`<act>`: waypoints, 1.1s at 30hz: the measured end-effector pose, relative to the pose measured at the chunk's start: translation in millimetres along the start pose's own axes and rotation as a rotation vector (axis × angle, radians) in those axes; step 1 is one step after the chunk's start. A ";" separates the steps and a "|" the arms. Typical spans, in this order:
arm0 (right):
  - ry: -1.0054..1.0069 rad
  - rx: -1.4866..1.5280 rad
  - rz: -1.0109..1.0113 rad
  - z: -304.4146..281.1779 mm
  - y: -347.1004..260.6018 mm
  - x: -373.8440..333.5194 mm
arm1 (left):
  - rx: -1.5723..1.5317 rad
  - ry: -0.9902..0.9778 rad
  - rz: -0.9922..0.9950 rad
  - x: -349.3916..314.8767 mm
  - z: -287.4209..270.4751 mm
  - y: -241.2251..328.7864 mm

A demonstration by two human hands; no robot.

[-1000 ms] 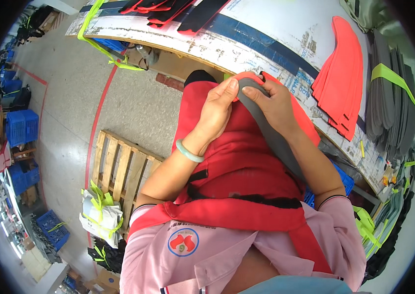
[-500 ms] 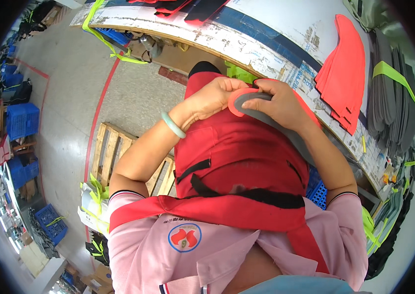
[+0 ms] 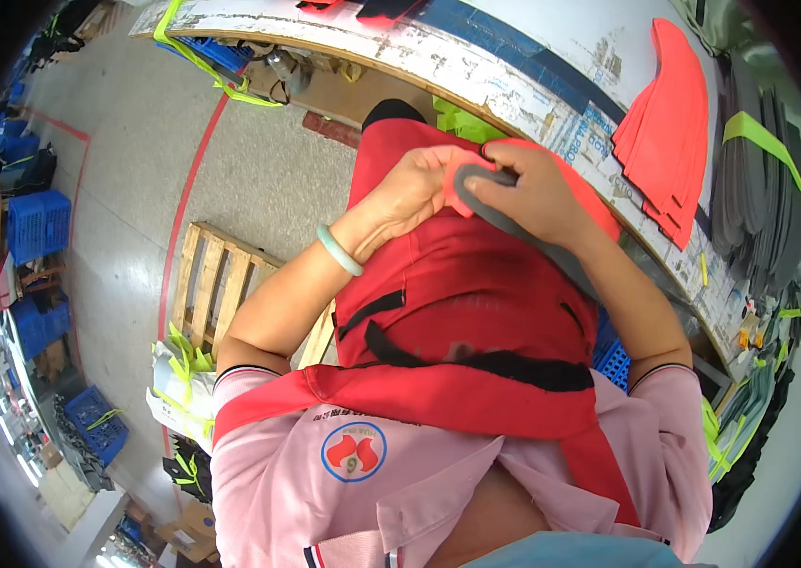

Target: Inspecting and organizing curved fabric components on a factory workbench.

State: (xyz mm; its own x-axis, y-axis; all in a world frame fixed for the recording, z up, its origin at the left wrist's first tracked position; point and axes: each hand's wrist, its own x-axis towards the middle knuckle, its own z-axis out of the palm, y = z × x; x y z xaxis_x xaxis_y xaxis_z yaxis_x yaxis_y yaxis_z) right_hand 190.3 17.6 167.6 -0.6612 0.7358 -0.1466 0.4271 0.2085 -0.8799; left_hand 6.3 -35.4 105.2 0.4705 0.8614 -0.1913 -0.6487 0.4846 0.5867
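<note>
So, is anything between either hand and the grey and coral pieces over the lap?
Nothing visible: the right hand holds the grey piece against the coral piece, and the left hand holds the coral piece's rounded end.

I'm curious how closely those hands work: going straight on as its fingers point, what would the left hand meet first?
The left hand would meet the coral-red piece first, which it seems to touch at the rounded end. The right hand looks next, though depth is unclear.

From the wearer's head, my fisheye looks steeply down at the left hand [image 3: 412, 192] and right hand [image 3: 535, 194], fairly near. I catch the table [image 3: 514, 85] far right, floor [image 3: 135, 189] left.
</note>
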 end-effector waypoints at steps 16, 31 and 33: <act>0.081 -0.010 0.007 6.3 9.8 10.5 | 0.355 0.338 0.212 -8.7 -2.4 13.8; 0.266 -0.093 -0.038 30.2 68.3 15.1 | 0.500 0.389 0.191 1.7 2.0 -32.3; 0.306 -0.085 -0.009 32.5 69.4 12.5 | 0.549 0.293 0.049 -10.6 -0.8 -29.0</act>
State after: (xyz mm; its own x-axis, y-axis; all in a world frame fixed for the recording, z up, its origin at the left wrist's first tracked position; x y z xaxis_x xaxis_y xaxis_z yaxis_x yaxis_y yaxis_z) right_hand 191.6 20.3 89.9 -0.4542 0.8908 0.0154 0.4807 0.2596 -0.8376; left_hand 19.6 -58.5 89.6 0.2137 0.9244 -0.3158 -0.2270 0.3615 0.9043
